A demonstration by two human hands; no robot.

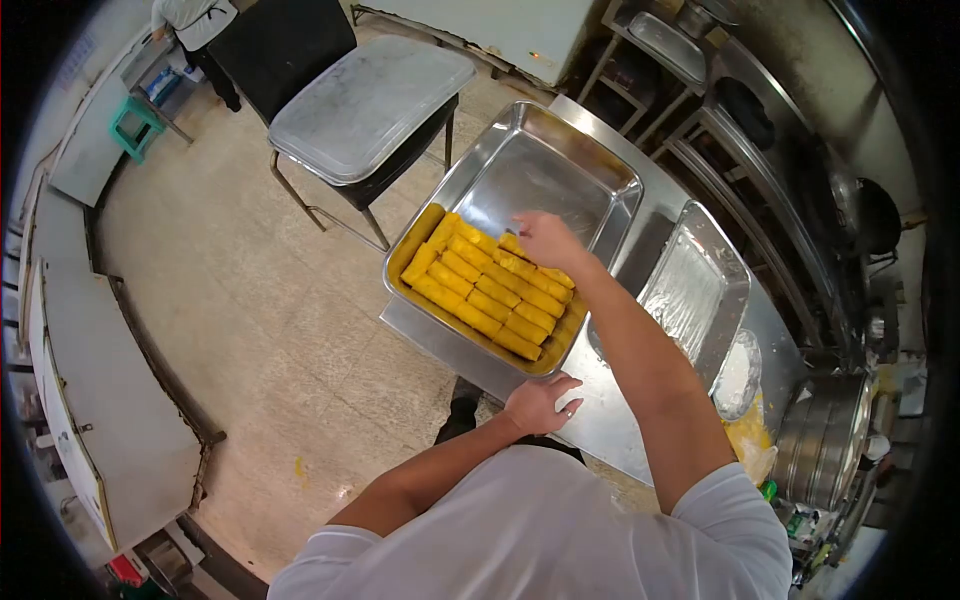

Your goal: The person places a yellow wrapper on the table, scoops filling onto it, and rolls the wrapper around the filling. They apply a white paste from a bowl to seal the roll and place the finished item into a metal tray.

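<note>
Yellow rolls (pixel 470 285) lie packed in neat rows in the near half of a deep rectangular steel tray (pixel 530 115). Over the far end of these rows is my right hand (pixel 550 242), its fingers curled together and pointing left. What lies between those fingers, if anything, is hidden. My left hand (pixel 541 404) is beside the tray's near corner at the table edge, with thumb and fingers apart and nothing in them. The far half of the tray shows bare metal.
The tray rests on a steel table (pixel 610 430). To its right are a second tray (pixel 695 280) lined with plastic film and a dish of white paste (pixel 738 375). A chair (pixel 290 60) holds a lidded pan (pixel 370 105). Another person (pixel 195 20) stands far left.
</note>
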